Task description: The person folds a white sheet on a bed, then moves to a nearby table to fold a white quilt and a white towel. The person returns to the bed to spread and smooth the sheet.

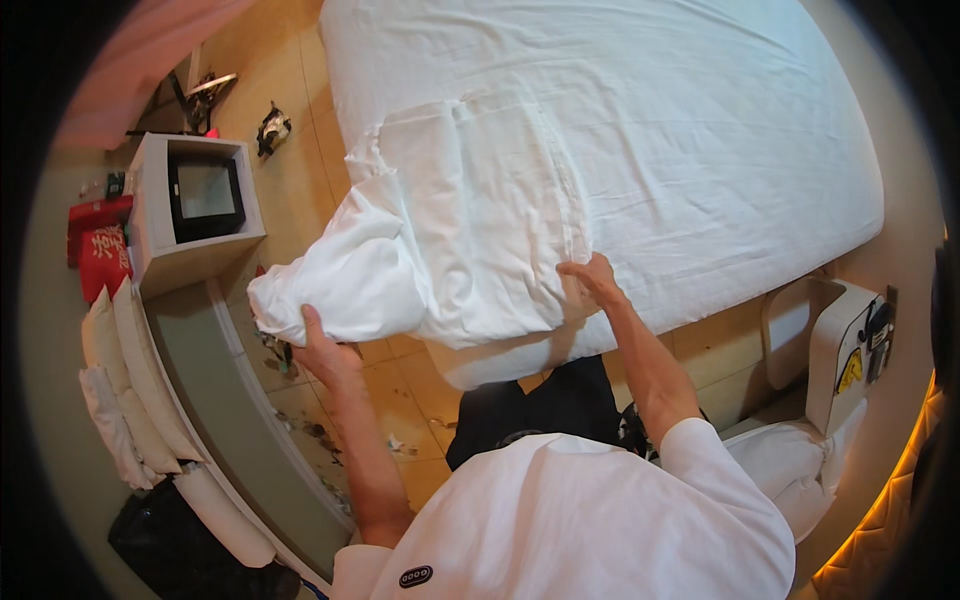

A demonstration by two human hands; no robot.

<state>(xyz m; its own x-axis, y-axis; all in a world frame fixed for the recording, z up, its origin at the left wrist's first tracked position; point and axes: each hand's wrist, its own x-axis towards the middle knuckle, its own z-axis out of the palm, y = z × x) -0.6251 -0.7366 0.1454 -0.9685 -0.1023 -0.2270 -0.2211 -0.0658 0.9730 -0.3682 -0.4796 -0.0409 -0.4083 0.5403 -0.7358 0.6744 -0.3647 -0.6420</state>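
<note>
A white piece of bed linen (480, 210) lies partly on the near left part of the bed (720, 150), with a seam or hem along its right side. Its bunched left end hangs over the bed's edge. My left hand (328, 352) grips that bunched end, thumb on top and the other fingers mostly hidden beneath. At the linen's near right corner, my right hand (594, 280) is closed on the hemmed edge, just above the mattress. Whether the linen is a sheet or a cover I cannot tell.
A white cabinet (150, 245) with a dark-framed front stands left of the bed, beside red bags (103, 250). Cushions (130, 370) line a ledge at the left. Small litter (320, 440) lies on the tiled floor. A white bedside unit (838, 350) stands at the right.
</note>
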